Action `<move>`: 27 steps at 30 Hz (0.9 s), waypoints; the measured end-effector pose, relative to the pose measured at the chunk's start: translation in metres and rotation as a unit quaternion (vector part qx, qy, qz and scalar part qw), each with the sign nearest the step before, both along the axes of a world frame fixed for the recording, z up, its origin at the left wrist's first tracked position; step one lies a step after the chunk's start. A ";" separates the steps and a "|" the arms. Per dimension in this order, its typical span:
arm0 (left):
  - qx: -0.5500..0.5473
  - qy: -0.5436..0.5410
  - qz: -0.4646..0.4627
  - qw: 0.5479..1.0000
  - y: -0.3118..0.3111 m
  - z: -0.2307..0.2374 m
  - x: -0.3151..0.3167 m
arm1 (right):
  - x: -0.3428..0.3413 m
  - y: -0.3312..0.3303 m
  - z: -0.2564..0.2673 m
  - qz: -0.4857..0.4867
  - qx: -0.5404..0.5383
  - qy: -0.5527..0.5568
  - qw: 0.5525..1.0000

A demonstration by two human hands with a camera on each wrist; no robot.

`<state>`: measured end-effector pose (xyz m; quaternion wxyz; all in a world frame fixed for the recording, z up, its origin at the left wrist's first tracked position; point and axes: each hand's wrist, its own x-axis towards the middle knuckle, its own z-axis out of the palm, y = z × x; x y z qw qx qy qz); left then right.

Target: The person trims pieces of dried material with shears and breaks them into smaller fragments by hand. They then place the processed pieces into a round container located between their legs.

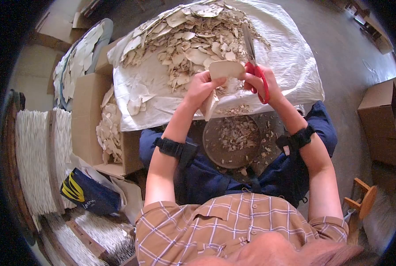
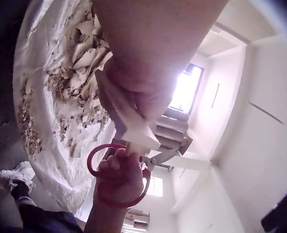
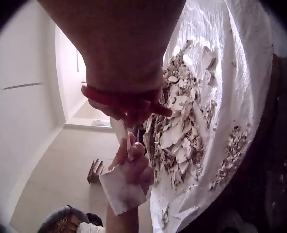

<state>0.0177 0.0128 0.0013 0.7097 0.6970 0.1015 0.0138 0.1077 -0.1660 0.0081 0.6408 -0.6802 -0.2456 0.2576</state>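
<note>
In the head view a pale flat piece with a rounded edge is pinched between the left hand and the fingers of the right hand. The right hand also grips red-handled scissors, their blades pointing up and away over the heap. More pale pieces hang below the left palm, held in that hand. The right wrist view shows those pieces at the left hand. In the left wrist view the right hand has its fingers through the red handles.
A heap of pale flakes lies on a white sheet. Below its near edge stands a round basin with scraps. Cardboard boxes with more pieces and stacked white sheets are at the left; another box and a wooden stool are at the right.
</note>
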 end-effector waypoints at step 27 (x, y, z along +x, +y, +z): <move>-0.173 -0.028 0.220 0.960 0.023 0.001 0.004 | -0.020 0.013 0.007 -0.114 0.096 0.096 0.984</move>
